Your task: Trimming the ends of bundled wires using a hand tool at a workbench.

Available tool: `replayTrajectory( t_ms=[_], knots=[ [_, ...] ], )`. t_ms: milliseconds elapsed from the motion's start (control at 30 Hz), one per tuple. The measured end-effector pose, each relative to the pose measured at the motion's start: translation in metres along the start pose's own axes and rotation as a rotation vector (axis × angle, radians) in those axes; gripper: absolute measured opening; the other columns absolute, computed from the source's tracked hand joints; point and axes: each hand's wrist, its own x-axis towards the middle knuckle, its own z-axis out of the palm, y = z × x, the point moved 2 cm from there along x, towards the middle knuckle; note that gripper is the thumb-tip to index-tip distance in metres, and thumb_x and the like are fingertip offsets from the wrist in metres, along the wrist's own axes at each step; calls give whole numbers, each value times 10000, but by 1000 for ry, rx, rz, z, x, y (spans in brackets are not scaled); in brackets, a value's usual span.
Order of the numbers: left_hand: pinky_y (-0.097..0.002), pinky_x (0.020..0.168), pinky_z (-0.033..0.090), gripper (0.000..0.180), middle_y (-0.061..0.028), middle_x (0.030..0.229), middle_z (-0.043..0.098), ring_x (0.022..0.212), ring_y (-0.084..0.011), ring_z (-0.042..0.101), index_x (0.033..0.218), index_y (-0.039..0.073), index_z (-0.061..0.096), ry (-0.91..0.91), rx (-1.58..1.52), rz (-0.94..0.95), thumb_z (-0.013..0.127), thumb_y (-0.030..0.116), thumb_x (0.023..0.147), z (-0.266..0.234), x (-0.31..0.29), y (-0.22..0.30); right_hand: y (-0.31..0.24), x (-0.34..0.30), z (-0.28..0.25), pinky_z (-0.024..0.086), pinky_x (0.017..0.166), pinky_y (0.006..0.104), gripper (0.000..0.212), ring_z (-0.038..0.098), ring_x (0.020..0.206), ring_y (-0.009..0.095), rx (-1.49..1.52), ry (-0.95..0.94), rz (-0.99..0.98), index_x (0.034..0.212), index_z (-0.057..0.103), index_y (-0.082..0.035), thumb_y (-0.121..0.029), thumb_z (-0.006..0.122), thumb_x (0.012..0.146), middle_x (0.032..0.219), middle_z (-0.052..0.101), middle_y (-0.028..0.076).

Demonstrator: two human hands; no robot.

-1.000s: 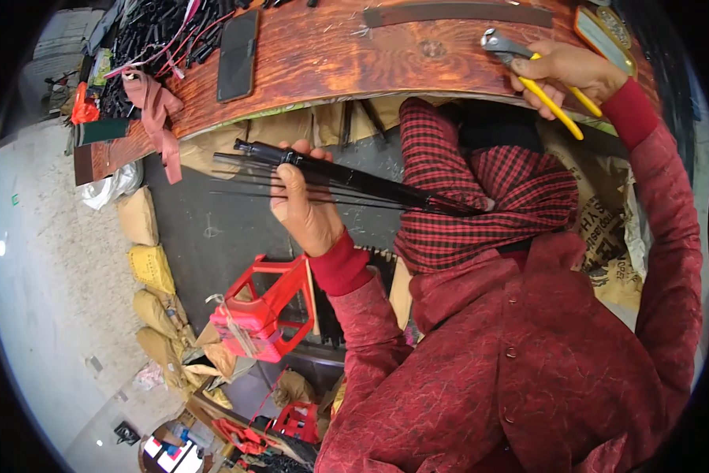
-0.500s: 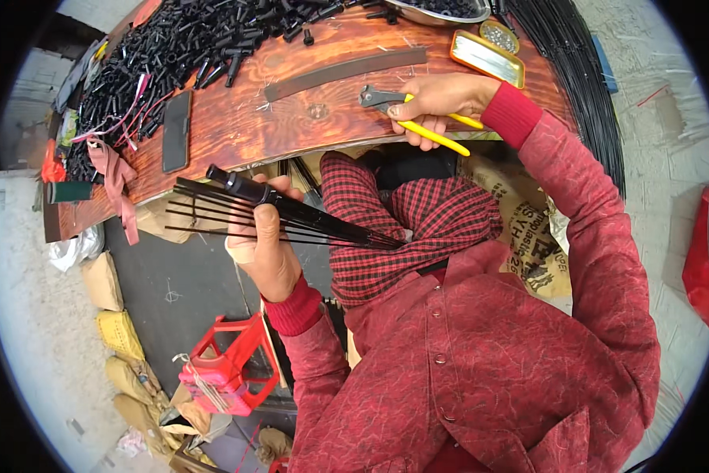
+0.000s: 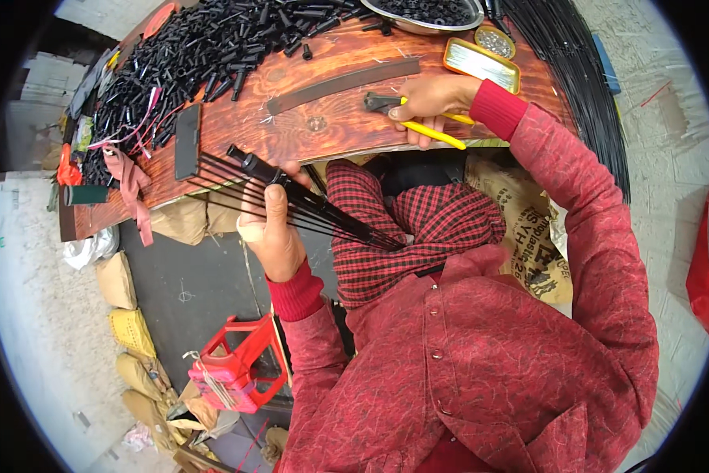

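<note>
In my closed left hand (image 3: 274, 229) is what looks like a black umbrella frame (image 3: 334, 214). Its thin ribs fan out past my fingers toward the table edge, and a black plastic sleeve tops it. The other end of the frame rests on the checked cloth (image 3: 417, 232) over my lap. Above the table's near edge, my right hand (image 3: 431, 98) grips nippers (image 3: 433, 134) with yellow handles. Their dark jaws point left, apart from the frame. My fingers partly cover the handles.
A heap of black plastic tubes (image 3: 204, 59) covers the table's far left, beside a phone (image 3: 187, 142). A curved metal strip (image 3: 342, 85), a bowl of black parts (image 3: 429, 12), a tin of pins (image 3: 480, 65) and long black rods (image 3: 575, 87) lie further right. A red stool (image 3: 240, 366) stands lower left.
My left hand has tilted the frame, so its sleeve end sits higher and nearer the table edge. The right hand keeps its grip on the nippers, almost in place. The view has shifted slightly.
</note>
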Motion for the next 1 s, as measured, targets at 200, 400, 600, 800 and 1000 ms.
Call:
replayTrajectory(
  t_ms=[200, 400, 600, 800, 1000],
  knots=[
    [-337, 799, 529, 289, -161, 1070, 670, 866, -197, 646, 1166, -12, 556, -19, -45, -29, 621, 165, 947, 3, 2, -1, -4, -3, -13, 611, 603, 353, 362, 722, 713, 242, 3, -14, 17, 1070, 551, 80, -251, 417, 1009, 939, 713, 206],
    [-334, 793, 538, 293, -165, 1068, 670, 872, -206, 650, 1172, -21, 550, -14, -51, -23, 617, 156, 949, 5, 1, 5, -12, -18, -12, 613, 603, 350, 353, 724, 716, 258, 43, -11, -6, 1060, 546, 97, -230, 422, 1008, 947, 707, 218],
    [-326, 778, 538, 278, -158, 1055, 676, 850, -200, 652, 1140, -27, 563, 8, -33, -19, 629, 156, 941, 4, -3, 4, -8, -21, -6, 615, 639, 313, 301, 726, 749, 253, 48, -78, -82, 1054, 546, 62, -199, 402, 1012, 920, 701, 206],
    [-327, 778, 536, 267, -151, 1042, 674, 852, -197, 648, 1128, -20, 569, 6, -36, -30, 638, 148, 933, 7, -4, 2, -18, -38, 0, 607, 637, 326, 316, 722, 725, 244, 35, -66, -70, 1044, 555, 59, -220, 410, 1011, 909, 701, 207],
    [-329, 785, 533, 263, -149, 1036, 671, 853, -197, 643, 1131, -16, 569, -2, -34, -27, 633, 149, 937, 11, -5, 3, 3, -26, -17, 597, 617, 352, 309, 714, 709, 225, -13, 72, -6, 1019, 567, 46, -241, 456, 998, 895, 710, 180]
  ],
)
